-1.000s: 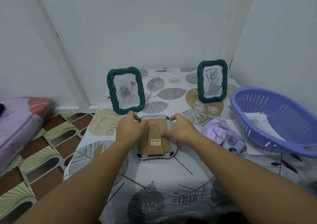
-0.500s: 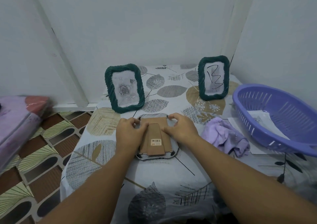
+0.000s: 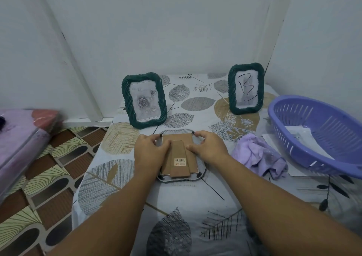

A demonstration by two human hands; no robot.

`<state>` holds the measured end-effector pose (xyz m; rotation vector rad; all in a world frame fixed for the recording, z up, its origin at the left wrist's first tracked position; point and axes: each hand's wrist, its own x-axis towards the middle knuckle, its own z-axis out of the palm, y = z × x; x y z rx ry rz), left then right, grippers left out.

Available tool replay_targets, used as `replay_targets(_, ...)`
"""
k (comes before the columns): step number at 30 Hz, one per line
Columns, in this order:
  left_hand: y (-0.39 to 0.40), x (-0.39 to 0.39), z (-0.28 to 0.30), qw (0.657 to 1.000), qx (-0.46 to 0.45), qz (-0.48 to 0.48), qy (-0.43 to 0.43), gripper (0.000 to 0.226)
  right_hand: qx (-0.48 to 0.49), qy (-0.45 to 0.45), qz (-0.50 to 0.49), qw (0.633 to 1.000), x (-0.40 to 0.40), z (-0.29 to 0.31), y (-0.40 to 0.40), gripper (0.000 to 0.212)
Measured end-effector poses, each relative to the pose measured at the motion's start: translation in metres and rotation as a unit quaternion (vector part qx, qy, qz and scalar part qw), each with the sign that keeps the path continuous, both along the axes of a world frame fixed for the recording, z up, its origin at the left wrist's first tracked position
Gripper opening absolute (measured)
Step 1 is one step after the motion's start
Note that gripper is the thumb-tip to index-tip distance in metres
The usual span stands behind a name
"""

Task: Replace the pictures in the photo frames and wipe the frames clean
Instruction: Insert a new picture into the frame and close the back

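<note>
One photo frame [image 3: 181,156] lies face down at the table's [image 3: 195,216] centre, cardboard back up. Left hand [image 3: 149,151] and right hand [image 3: 208,147] pinch its upper corners with curled fingers. Two green frames [image 3: 144,99] stand behind; purple cloth [image 3: 258,155] and basket [image 3: 321,134] lie right.

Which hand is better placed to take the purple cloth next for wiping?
Right. The right hand lies beside the purple cloth; the left hand sits across the face-down frame, farther away.
</note>
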<state>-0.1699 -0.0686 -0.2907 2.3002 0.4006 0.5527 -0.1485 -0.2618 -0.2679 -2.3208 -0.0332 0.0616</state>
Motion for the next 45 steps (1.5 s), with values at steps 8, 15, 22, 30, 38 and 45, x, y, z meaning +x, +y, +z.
replay_targets(8,-0.001,-0.001,0.003,1.0,-0.015,-0.008,0.008,0.044,0.026,0.013,-0.009,1.0,0.0,-0.003,0.001,0.065)
replay_targets(15,0.002,0.0,0.003,1.0,-0.018,-0.015,0.008,0.038,0.075,0.024,-0.033,0.996,0.001,-0.008,0.003,0.066)
replay_targets(22,0.004,0.003,0.0,0.999,-0.025,-0.019,0.009,0.038,0.081,0.026,-0.035,0.996,0.002,-0.009,0.002,0.066)
replay_targets(30,0.004,0.001,-0.001,0.999,-0.032,-0.001,-0.006,0.042,0.079,0.026,-0.034,0.996,0.002,-0.01,0.002,0.066)
replay_targets(38,0.002,0.002,0.0,1.0,-0.023,-0.011,-0.004,0.042,0.069,0.027,-0.023,0.997,0.001,-0.007,0.0,0.066)
replay_targets(45,0.01,0.007,-0.007,0.999,-0.035,-0.031,0.009,0.042,0.09,0.035,-0.03,0.995,0.002,-0.01,0.002,0.068)
